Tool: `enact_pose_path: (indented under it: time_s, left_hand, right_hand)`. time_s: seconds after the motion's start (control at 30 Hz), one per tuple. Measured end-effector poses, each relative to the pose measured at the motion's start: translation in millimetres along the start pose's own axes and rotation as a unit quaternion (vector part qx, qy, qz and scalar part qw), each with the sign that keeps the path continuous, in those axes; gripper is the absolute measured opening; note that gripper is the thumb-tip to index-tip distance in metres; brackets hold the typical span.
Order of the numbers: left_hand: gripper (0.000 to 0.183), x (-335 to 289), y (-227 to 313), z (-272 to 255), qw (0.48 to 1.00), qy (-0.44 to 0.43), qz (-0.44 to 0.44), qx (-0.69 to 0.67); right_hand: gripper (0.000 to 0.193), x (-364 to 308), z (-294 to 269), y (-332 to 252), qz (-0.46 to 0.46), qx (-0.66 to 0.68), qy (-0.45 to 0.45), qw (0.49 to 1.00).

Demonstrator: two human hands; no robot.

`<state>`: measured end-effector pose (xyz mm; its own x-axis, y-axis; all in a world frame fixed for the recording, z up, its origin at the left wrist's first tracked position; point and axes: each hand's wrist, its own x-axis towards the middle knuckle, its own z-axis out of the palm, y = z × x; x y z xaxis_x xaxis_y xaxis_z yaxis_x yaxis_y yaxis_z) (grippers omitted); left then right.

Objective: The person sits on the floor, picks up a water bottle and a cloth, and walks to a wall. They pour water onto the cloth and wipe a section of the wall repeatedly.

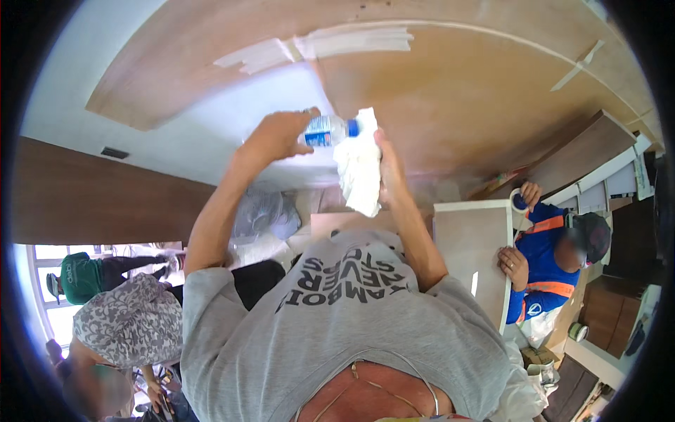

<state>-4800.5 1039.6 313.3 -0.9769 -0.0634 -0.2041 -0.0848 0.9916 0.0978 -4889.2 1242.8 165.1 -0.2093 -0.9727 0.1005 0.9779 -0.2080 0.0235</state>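
My left hand (281, 135) is wrapped round a clear plastic bottle (329, 131) with a blue label and a blue cap. The bottle lies tilted on its side, its cap end toward my right hand. A crumpled white cloth (360, 169) is gripped in my right hand (391, 165), whose fingers are partly hidden behind it. The blue cap meets the upper part of the cloth, or lies just in front of it; I cannot tell which. Both hands are raised before a large brown panel (422, 91).
White tape strips (351, 41) cross the panel. At right, a person in blue and orange (545, 257) holds a tape roll (519, 201) beside a white-edged board (472, 260). Two other people (130, 320) are at left. A filled plastic bag (264, 214) sits below my left arm.
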Motion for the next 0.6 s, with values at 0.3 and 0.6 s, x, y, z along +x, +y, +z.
enact_pose_path:
  time_s: [0.3, 0.6]
  left_hand:
    - [0.094, 11.7, -2.7, 31.0, 0.960, 0.078, -0.038, -0.267]
    - [0.104, -44.8, -2.8, 46.7, 0.902, 0.152, -0.103, -0.390]
  right_hand:
    - [0.035, 19.9, 81.0, -53.2, -0.321, -0.428, 0.183, 0.825]
    - [0.033, 30.0, 458.5, -160.1, -0.764, -0.635, -0.023, 0.106]
